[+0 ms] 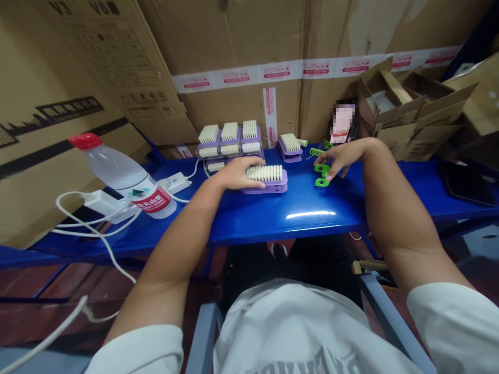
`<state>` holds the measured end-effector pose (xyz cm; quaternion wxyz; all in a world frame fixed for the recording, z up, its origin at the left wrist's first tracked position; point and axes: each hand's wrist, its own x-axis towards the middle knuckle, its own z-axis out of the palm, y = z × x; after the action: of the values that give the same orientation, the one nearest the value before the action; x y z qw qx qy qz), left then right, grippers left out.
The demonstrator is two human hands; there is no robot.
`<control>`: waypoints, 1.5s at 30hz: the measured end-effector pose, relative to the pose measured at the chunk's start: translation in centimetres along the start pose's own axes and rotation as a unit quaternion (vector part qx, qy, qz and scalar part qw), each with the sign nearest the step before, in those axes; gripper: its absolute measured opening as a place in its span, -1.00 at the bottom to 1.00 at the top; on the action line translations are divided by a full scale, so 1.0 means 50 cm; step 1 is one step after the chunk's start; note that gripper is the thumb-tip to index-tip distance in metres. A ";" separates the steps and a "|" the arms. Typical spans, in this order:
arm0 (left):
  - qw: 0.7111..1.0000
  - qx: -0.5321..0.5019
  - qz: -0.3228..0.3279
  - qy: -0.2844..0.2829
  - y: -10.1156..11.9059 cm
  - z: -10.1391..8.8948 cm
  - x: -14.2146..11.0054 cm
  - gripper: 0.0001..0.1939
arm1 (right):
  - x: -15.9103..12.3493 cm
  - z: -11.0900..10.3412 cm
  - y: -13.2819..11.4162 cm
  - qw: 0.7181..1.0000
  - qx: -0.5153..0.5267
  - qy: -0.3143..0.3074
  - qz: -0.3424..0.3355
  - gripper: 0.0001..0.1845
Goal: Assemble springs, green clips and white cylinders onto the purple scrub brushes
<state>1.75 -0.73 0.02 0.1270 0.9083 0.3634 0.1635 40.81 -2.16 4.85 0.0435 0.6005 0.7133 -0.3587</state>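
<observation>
**Station check, head view.** The left hand sits at the centre-left of a blue bench, over a cream-bristled brush with a purple base. The brush lies near the bench's middle, bristles up. The left fingers are closed together and lie across the near end of the bristles. The thumb is hidden, so a firm grip cannot be confirmed. The hand's placement looks sound: it covers the brush from above and keeps the base flat on the bench.

The right hand hovers at the brush's 3 o'clock with its fingers spread open. It is nearest to a green plastic piece, which lies just below the fingertips. Contact cannot be determined from this angle. The open spread appears suitable for reaching the piece without crowding it. Two more green pieces lie at its 12 o'clock.

At the brush's 12 o'clock stands a row of similar purple brushes, with a single brush at 1 o'clock. A water bottle with a red cap lies at the left hand's 9 o'clock, beside white charger cables. An open cardboard carton stands at the far 2 o'clock.
</observation>
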 end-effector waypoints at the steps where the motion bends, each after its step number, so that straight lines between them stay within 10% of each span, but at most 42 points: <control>1: 1.000 -0.004 0.000 -0.007 -0.003 -0.001 -0.001 -0.05 | 0.000 0.001 -0.001 1.000 -0.005 -0.001 0.000 0.05; 9: 0.994 0.004 -0.052 -0.096 -0.035 -0.014 -0.005 0.38 | 0.014 0.015 -0.016 0.999 -0.029 -0.017 0.002 0.09; 28: 0.986 -0.089 -0.014 -0.143 -0.052 0.008 0.007 -0.11 | 0.052 0.037 -0.047 0.986 -0.135 0.040 -0.083 -0.04; 45: 0.990 -0.060 -0.031 -0.121 -0.050 0.007 0.004 -0.08 | 0.075 0.050 -0.065 0.972 -0.203 0.053 -0.106 0.03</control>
<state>0.50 1.14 -1.15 0.2294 0.9006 0.3625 0.0701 35.97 -0.54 2.64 0.0881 0.5181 0.8322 -0.1766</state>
